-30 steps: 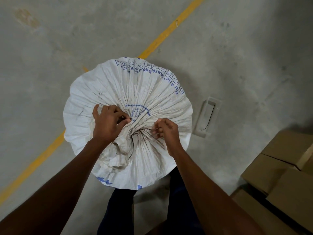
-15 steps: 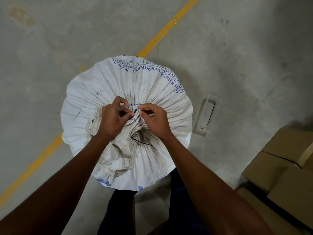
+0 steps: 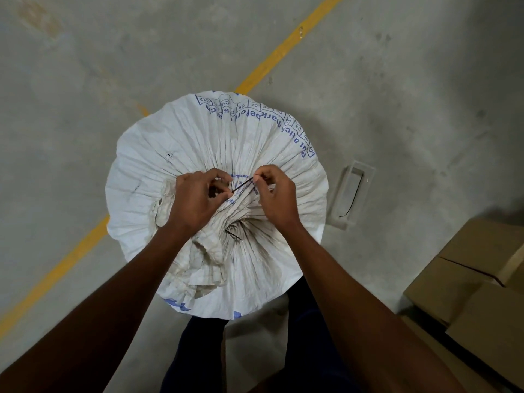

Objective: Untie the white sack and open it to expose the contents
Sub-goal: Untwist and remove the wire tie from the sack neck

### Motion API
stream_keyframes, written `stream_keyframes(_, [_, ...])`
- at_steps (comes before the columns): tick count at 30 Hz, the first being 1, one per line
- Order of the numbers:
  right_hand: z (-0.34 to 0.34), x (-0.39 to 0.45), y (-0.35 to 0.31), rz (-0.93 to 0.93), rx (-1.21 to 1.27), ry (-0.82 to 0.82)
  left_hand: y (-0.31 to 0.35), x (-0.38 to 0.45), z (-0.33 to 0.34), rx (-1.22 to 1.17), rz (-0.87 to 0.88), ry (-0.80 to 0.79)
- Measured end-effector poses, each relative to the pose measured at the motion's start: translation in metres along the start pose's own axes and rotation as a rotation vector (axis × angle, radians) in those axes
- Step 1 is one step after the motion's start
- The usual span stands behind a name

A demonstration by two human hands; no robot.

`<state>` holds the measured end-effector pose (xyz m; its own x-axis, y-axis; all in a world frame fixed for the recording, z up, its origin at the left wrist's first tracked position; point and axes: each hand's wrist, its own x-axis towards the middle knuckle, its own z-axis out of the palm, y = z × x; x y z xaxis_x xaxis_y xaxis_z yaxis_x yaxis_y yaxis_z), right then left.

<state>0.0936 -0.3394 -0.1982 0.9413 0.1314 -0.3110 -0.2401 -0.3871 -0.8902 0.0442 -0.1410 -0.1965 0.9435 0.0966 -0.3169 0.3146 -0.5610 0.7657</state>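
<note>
A full white woven sack (image 3: 198, 137) with blue print stands upright on the concrete floor, its top gathered into a pleated, twisted neck. My left hand (image 3: 195, 201) presses on the bunched neck fabric, its fingertips pinching one end of a thin black tie (image 3: 241, 185). My right hand (image 3: 276, 194) pinches the other end, and the tie stretches taut between the two hands. A short bit of black tie also shows lower down at the throat of the neck. The sack's contents are hidden.
A yellow painted line (image 3: 286, 49) crosses the floor diagonally behind the sack. A recessed metal floor handle (image 3: 350, 194) lies right of the sack. Several brown cardboard boxes (image 3: 482, 279) are stacked at the lower right. My dark-trousered legs (image 3: 198, 350) stand just below the sack.
My right hand came in from the right side of the neck to meet the left hand at the top. Both hands now hold the black tie and have drawn it taut.
</note>
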Motion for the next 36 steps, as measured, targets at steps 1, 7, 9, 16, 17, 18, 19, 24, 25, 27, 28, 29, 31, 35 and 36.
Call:
stream_keyframes(1, [-0.007, 0.001, 0.0, 0.042, 0.039, 0.06, -0.001, 0.001, -0.002, 0.029, 0.0, -0.008])
stream_keyframes(7, [-0.039, 0.013, 0.014, 0.093, 0.032, 0.09, 0.005, 0.002, -0.008, 0.179, -0.008, -0.001])
stream_keyframes(9, [-0.043, 0.013, 0.019, 0.038, -0.114, 0.007, 0.012, 0.001, -0.006, 0.203, 0.001, 0.022])
stream_keyframes(16, [-0.053, 0.002, 0.021, -0.042, -0.433, -0.139, 0.028, 0.001, 0.007, 0.298, -0.039, 0.139])
stream_keyframes(17, [-0.054, -0.001, 0.022, -0.052, -0.436, -0.135, 0.034, 0.002, 0.009, 0.312, -0.04, 0.146])
stream_keyframes(18, [-0.056, -0.003, 0.023, -0.053, -0.423, -0.131, 0.042, 0.004, 0.011, 0.316, -0.038, 0.152])
stream_keyframes(19, [-0.057, -0.006, 0.023, -0.051, -0.398, -0.124, 0.05, 0.007, 0.016, 0.301, -0.029, 0.151])
stream_keyframes(24, [-0.086, -0.009, 0.033, 0.019, -0.209, 0.079, 0.109, 0.036, 0.068, -0.084, -0.025, 0.113])
stream_keyframes(25, [-0.1, -0.008, 0.035, 0.049, -0.175, 0.133, 0.122, 0.044, 0.082, -0.115, -0.05, 0.124])
stream_keyframes(27, [-0.134, -0.006, 0.043, 0.102, -0.151, 0.222, 0.147, 0.059, 0.114, -0.178, -0.106, 0.112])
stream_keyframes(28, [-0.152, -0.004, 0.048, 0.121, -0.157, 0.251, 0.158, 0.066, 0.131, -0.206, -0.127, 0.092])
stream_keyframes(29, [-0.17, -0.002, 0.054, 0.141, -0.174, 0.268, 0.168, 0.072, 0.15, -0.223, -0.138, 0.067])
stream_keyframes(31, [-0.206, 0.003, 0.071, 0.195, -0.23, 0.267, 0.184, 0.083, 0.188, -0.236, -0.144, 0.024])
stream_keyframes(35, [-0.271, 0.014, 0.126, 0.287, -0.381, 0.25, 0.195, 0.105, 0.274, -0.253, -0.17, -0.079])
stream_keyframes(36, [-0.284, 0.018, 0.146, 0.306, -0.406, 0.25, 0.192, 0.112, 0.3, -0.246, -0.171, -0.102])
